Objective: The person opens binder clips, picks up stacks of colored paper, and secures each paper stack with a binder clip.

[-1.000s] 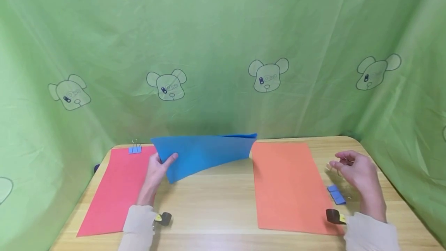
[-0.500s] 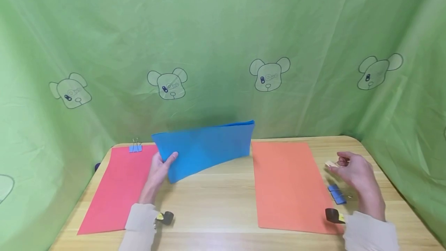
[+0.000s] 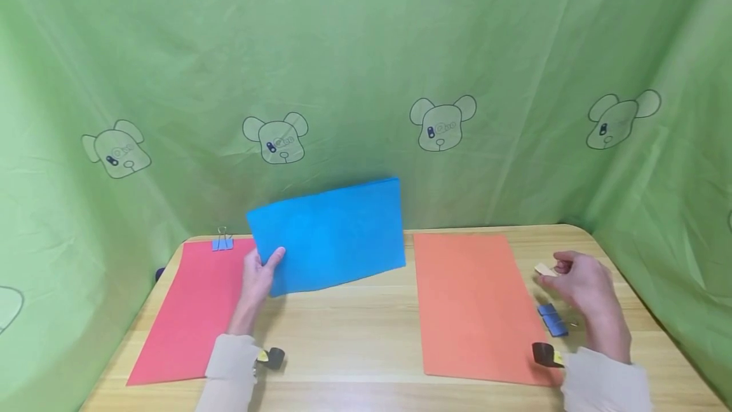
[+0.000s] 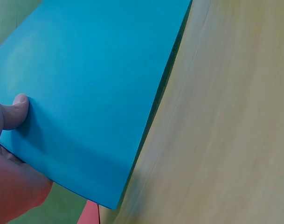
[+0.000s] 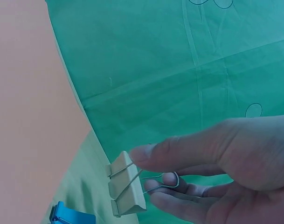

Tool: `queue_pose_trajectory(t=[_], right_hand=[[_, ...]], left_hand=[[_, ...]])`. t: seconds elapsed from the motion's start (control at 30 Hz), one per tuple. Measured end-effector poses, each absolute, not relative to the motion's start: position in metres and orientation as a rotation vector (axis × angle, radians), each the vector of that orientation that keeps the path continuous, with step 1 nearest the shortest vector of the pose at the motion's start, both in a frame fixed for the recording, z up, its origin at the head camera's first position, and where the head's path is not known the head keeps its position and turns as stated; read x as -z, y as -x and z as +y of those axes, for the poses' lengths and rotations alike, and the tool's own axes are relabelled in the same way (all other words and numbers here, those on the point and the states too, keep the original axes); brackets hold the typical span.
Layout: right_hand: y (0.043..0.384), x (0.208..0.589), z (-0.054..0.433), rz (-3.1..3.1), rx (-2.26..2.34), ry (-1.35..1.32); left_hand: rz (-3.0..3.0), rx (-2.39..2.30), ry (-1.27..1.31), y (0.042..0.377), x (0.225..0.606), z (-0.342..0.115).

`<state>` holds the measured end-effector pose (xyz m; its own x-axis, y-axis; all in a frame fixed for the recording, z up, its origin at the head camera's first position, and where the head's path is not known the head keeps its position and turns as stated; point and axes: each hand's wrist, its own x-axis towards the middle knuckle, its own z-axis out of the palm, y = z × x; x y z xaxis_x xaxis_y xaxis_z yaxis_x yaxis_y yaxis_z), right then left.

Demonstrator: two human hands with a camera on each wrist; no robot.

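Observation:
My left hand [image 3: 260, 275] grips the left end of a stack of blue paper [image 3: 337, 234], thumb on the near face and fingers behind it. The paper is tilted up over the far middle of the table. In the left wrist view the thumb [image 4: 16, 112] presses on the blue sheet [image 4: 90, 88]. On the right, my right hand [image 3: 589, 285] pinches a cream binder clip [image 5: 125, 186] by its wire handles, between thumb and fingers. A blue binder clip [image 3: 553, 320] lies just below that hand, beside the orange paper [image 3: 474, 310].
Red paper [image 3: 189, 316] lies at the left of the wooden table [image 3: 337, 348], with a blue binder clip [image 3: 222, 244] on its far edge. Behind the table hangs a green curtain [image 3: 354, 49] with printed bear heads.
The blue paper's right end has swung up and slightly left, so its face shows flatter and fuller. My right hand has raised the cream clip and turned it so its body shows.

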<state>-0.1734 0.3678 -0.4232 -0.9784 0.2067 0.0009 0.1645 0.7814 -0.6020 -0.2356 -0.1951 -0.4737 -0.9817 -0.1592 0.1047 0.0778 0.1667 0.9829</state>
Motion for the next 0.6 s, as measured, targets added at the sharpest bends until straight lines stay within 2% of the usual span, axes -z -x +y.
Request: queue_pose_trajectory(t=[0.6], right_hand=[[0.1719, 0.4236, 0.3656, -2.823, -0.98, 0.339]], left_hand=[[-2.293, 1.906, -0.053, 0.2381, 0.4776, -0.199]])
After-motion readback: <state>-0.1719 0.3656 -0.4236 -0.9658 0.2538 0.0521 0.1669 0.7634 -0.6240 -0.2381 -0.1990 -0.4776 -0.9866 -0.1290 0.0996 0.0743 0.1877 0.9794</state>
